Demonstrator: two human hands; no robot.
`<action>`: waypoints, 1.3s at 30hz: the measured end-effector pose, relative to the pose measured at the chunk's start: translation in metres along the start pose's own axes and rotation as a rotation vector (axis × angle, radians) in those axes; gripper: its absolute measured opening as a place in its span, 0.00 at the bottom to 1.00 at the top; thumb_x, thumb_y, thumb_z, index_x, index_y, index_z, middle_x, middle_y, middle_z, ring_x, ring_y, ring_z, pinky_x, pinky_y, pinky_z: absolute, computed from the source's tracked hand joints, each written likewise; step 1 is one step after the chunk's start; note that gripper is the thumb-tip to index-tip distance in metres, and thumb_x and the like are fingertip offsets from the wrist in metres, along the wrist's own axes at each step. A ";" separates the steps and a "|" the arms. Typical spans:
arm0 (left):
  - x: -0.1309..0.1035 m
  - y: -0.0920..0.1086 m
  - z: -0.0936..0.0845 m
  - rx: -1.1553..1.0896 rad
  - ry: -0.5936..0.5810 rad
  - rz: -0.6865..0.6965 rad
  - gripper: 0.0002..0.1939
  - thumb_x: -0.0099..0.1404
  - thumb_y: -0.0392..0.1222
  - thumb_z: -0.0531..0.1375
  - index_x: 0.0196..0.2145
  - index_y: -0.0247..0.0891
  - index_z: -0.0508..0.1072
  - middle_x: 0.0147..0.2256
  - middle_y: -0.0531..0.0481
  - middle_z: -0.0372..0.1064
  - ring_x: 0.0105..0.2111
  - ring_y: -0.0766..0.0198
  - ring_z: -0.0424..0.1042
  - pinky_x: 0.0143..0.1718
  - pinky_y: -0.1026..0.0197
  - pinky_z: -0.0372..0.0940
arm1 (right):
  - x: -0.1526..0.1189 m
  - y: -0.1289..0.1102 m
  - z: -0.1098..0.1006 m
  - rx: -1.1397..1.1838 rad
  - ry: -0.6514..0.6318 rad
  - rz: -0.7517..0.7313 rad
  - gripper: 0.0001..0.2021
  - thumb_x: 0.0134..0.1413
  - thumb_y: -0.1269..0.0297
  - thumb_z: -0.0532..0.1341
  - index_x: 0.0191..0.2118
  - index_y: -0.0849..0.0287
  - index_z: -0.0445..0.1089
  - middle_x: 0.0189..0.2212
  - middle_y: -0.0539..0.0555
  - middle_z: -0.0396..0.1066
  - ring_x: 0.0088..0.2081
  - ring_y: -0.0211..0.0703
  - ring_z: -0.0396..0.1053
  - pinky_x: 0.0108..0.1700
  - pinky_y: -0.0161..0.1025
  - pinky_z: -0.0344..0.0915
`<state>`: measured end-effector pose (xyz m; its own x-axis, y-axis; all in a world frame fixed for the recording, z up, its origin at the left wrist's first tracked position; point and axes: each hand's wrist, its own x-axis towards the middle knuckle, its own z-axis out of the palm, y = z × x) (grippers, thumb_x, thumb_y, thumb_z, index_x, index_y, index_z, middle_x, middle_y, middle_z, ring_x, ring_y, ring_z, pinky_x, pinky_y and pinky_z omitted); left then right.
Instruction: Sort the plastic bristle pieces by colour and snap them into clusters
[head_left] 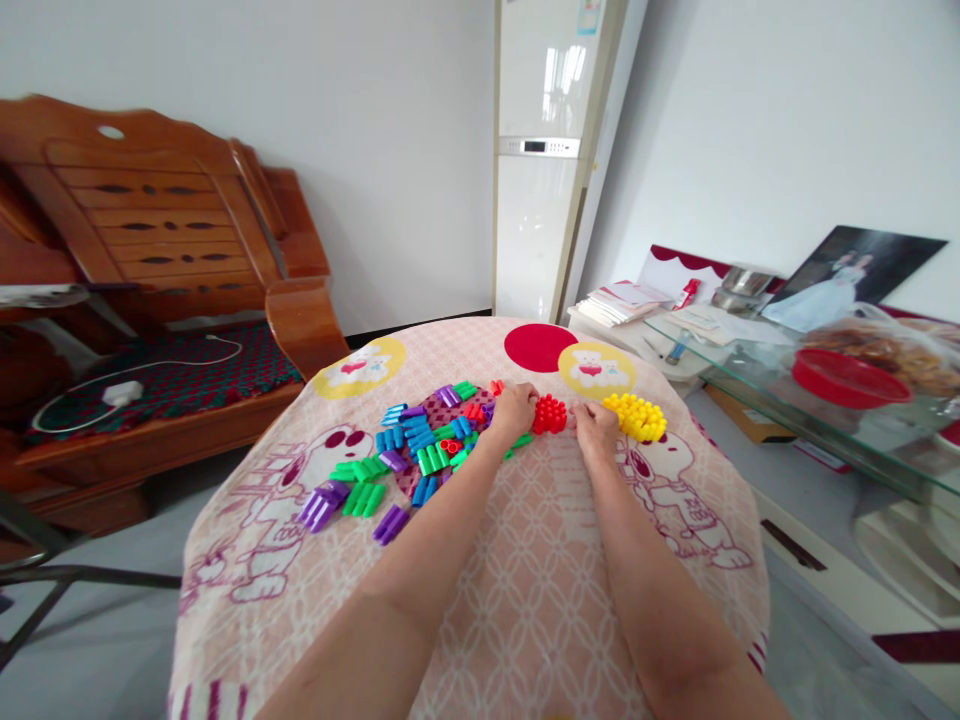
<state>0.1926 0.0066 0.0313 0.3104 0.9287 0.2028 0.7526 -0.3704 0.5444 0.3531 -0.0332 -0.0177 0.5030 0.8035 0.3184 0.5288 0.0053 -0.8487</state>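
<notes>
A left hand (517, 408) and right hand (596, 428) flank a red cluster (550, 414) at center frame, fingers curled, any pinch impossible to tell. Work appears focused on that cluster; the next move calls for a light touch, with a yellow cluster (637, 418) and loose green pieces (364, 499) crowding the bench (525, 600).

The rounded, cloth-covered surface (525, 590) supports a red cluster (550, 414), a yellow cluster (636, 418) to its right, and purple pieces (391, 524), green pieces (364, 499) and blue pieces (418, 434) scattered to the left.
</notes>
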 end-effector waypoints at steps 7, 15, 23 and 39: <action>-0.011 -0.033 -0.058 0.164 0.138 -0.104 0.18 0.63 0.32 0.53 0.48 0.35 0.76 0.44 0.41 0.77 0.45 0.56 0.74 0.48 0.58 0.66 | 0.000 0.003 0.002 0.005 -0.001 0.013 0.16 0.52 0.54 0.56 0.22 0.59 0.72 0.16 0.50 0.66 0.24 0.41 0.64 0.28 0.35 0.57; -0.029 -0.068 -0.069 0.370 -0.115 -0.111 0.15 0.60 0.35 0.59 0.45 0.38 0.77 0.45 0.42 0.76 0.48 0.52 0.73 0.50 0.56 0.66 | -0.001 -0.001 0.001 0.030 -0.008 0.038 0.16 0.51 0.54 0.57 0.20 0.58 0.71 0.14 0.49 0.65 0.22 0.40 0.64 0.27 0.35 0.57; -0.026 -0.081 -0.066 0.156 -0.182 -0.033 0.21 0.58 0.35 0.59 0.51 0.39 0.74 0.41 0.47 0.76 0.42 0.58 0.74 0.47 0.59 0.66 | 0.000 0.002 0.003 0.018 0.011 -0.007 0.16 0.51 0.55 0.56 0.22 0.58 0.73 0.14 0.51 0.66 0.23 0.41 0.64 0.26 0.35 0.58; -0.025 -0.091 -0.062 -0.232 -0.151 -0.168 0.17 0.51 0.36 0.61 0.40 0.35 0.77 0.23 0.56 0.68 0.26 0.65 0.69 0.29 0.64 0.65 | 0.001 0.006 0.004 0.025 -0.018 0.024 0.17 0.51 0.53 0.57 0.20 0.58 0.70 0.14 0.50 0.66 0.23 0.41 0.65 0.27 0.35 0.58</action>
<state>0.0807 0.0183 0.0277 0.2890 0.9571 -0.0197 0.6535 -0.1822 0.7347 0.3536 -0.0302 -0.0239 0.5027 0.8142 0.2903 0.4995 0.0005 -0.8663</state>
